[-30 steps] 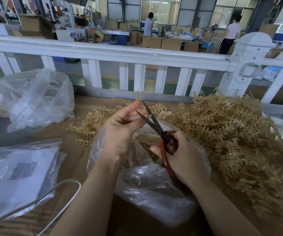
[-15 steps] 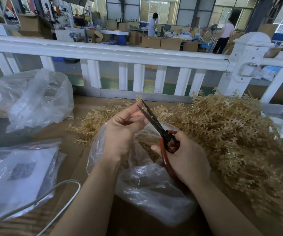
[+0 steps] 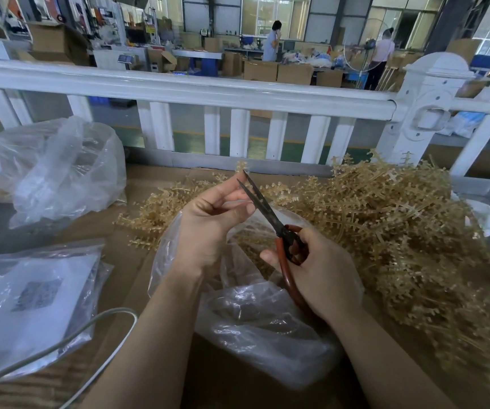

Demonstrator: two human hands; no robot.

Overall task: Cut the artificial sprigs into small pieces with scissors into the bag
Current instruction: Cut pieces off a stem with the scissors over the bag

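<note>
Over the bag, our left hand pinches a sprig; right hand grips scissors, blades nearly closed; next, snip.

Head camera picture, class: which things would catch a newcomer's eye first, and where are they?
First, the big tan pile of artificial sprigs heaped at right on the table. Next, mid-frame, the right hand gripping red-handled scissors, blades up beside the left hand, over a clear plastic bag. Behind runs a white railing.
</note>
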